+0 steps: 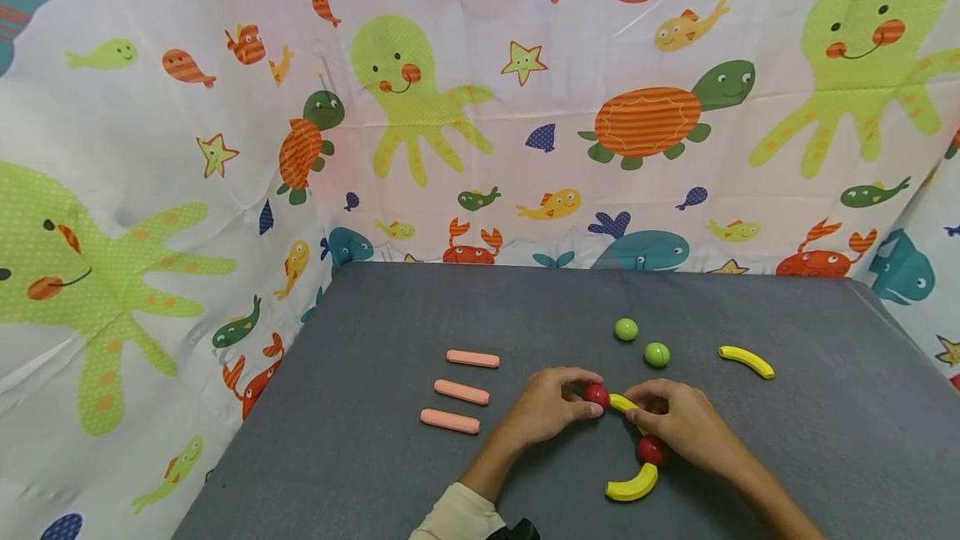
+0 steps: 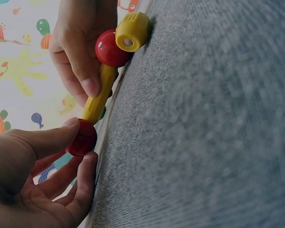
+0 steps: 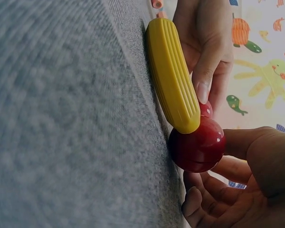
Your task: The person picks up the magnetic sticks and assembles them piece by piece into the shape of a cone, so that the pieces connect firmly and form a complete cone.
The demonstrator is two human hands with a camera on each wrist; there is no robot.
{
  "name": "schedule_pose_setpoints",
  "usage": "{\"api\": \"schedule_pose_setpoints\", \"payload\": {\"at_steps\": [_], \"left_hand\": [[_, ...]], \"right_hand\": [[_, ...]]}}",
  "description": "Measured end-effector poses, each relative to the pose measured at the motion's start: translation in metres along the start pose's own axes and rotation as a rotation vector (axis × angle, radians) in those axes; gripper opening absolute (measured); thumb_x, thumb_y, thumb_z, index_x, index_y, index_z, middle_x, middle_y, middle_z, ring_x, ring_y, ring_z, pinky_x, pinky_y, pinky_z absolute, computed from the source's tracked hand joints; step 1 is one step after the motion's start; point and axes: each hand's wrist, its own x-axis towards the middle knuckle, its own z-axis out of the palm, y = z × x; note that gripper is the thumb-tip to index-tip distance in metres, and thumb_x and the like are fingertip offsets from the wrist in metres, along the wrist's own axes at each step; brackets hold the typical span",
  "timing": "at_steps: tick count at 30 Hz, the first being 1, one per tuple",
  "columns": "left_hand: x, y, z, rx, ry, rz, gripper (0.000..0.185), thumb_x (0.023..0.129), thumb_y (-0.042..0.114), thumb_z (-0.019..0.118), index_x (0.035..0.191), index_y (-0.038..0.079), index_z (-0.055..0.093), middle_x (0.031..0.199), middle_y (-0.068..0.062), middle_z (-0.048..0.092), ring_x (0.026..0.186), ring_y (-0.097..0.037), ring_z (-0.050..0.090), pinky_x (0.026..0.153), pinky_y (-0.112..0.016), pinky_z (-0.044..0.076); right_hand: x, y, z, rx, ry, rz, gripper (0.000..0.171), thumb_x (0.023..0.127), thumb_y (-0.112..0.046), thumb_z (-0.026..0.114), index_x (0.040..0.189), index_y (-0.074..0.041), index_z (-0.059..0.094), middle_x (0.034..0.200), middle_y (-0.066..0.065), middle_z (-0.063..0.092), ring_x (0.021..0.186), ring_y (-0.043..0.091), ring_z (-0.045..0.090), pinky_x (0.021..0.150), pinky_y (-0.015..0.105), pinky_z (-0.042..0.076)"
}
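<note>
Pinching a red ball point(image 1: 597, 394) on the grey table point(image 1: 375, 457), left hand point(image 1: 547, 407), right hand point(image 1: 686, 423) gripping a yellow banana point(image 1: 621, 403), apparently touching a second red ball point(image 1: 651, 449)

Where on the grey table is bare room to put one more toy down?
The grey table is bare on its far strip behind the green balls, in its near left corner before the pink sticks, and right of the far banana. It is crowded where both hands meet around the red balls.
</note>
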Motion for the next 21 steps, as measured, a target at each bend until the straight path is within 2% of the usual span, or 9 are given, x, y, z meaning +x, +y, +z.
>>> {"api": "schedule_pose_setpoints", "payload": {"at_steps": [13,17,21], "left_hand": [[-0.004,0.000,-0.001,0.005,0.002,0.012,0.042,0.090,0.016,0.087,0.130,0.014,0.075,0.117,0.005,0.073,0.091,0.000,0.069,0.077,-0.020,0.055],[-0.010,0.004,-0.005,0.020,0.019,0.013,0.042,0.091,0.017,0.086,0.131,0.015,0.074,0.119,0.001,0.069,0.096,-0.003,0.070,0.082,-0.020,0.055],[-0.020,0.010,-0.010,0.025,0.012,0.033,0.038,0.092,0.018,0.085,0.129,0.016,0.075,0.119,0.003,0.071,0.099,-0.003,0.070,0.086,-0.021,0.055]], "right_hand": [[0.001,0.003,0.000,0.012,-0.018,0.004,0.023,0.094,-0.024,0.082,0.111,-0.010,0.077,0.085,-0.002,0.065,0.073,0.011,0.056,0.063,0.025,0.045],[0.003,0.004,-0.003,0.033,-0.047,-0.003,0.028,0.096,-0.027,0.080,0.117,-0.008,0.076,0.088,-0.001,0.066,0.075,0.012,0.057,0.064,0.026,0.046],[0.005,0.001,-0.005,0.015,-0.050,-0.027,0.031,0.097,-0.028,0.079,0.121,-0.008,0.075,0.094,-0.002,0.069,0.083,0.013,0.061,0.069,0.026,0.050]]}}
